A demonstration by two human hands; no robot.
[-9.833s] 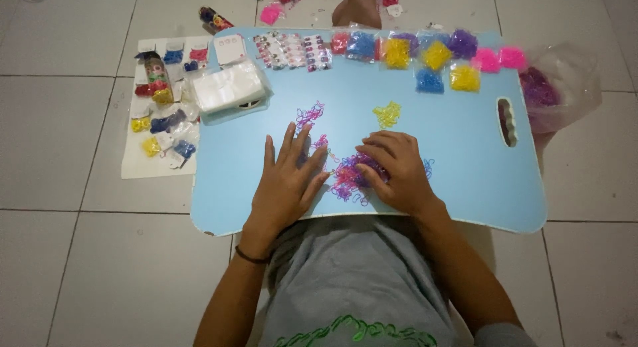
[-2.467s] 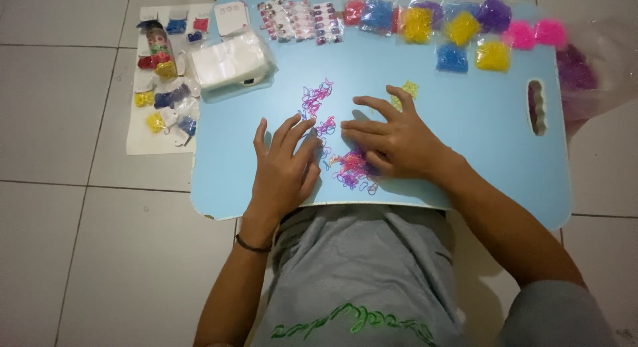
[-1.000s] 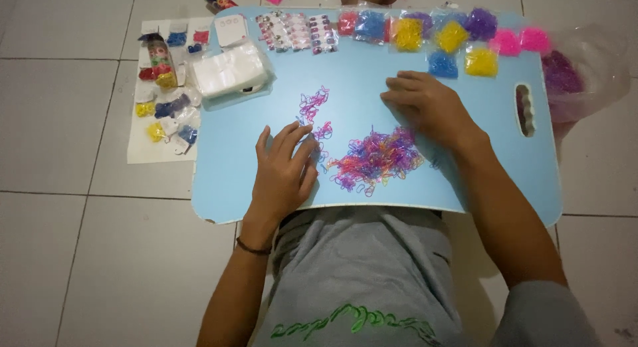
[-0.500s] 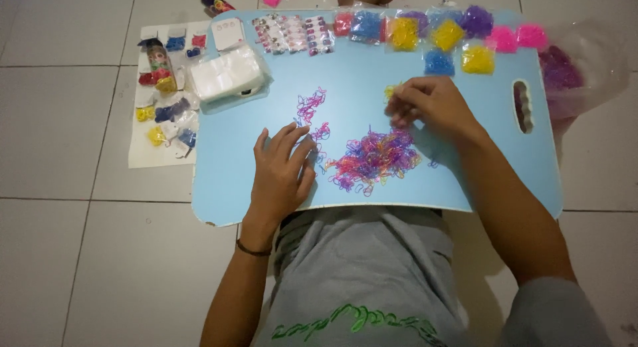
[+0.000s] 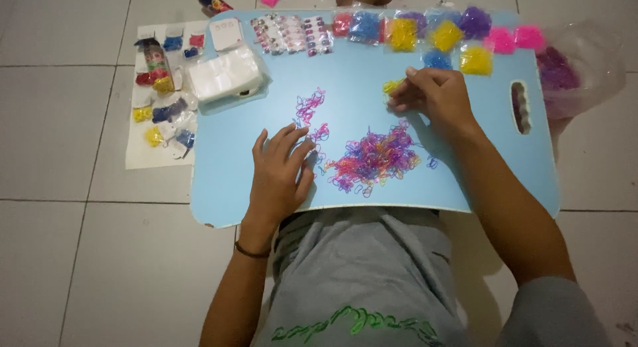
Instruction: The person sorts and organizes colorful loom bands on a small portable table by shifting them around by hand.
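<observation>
Since the frame half a second earlier, we saw the right hand [image 5: 435, 94] shift slightly up and to the right, staying over the small yellow cluster of bands [image 5: 391, 86], while the left hand [image 5: 279, 171] had not moved. The right grip was pinched, fingertips drawn together just beside the yellow bands; we could not tell whether a band was actually caught between them. The left grip was open, fingers spread and flat on the light blue tabletop [image 5: 266, 121], its fingertips touching the lower end of a thin trail of pink and purple bands [image 5: 310, 106]. Between the two hands, nearer the person's edge of the tabletop, lay the large mixed pile of pink, purple and orange bands [image 5: 375, 157], and a few blue loops [image 5: 432, 163] sat just right of it. Along the far edge we noted a row of small bags of coloured bands [image 5: 438, 34] and a stack of clear empty bags [image 5: 226, 74]. On the floor to the left, a white sheet [image 5: 143, 157] carried more small packets.
</observation>
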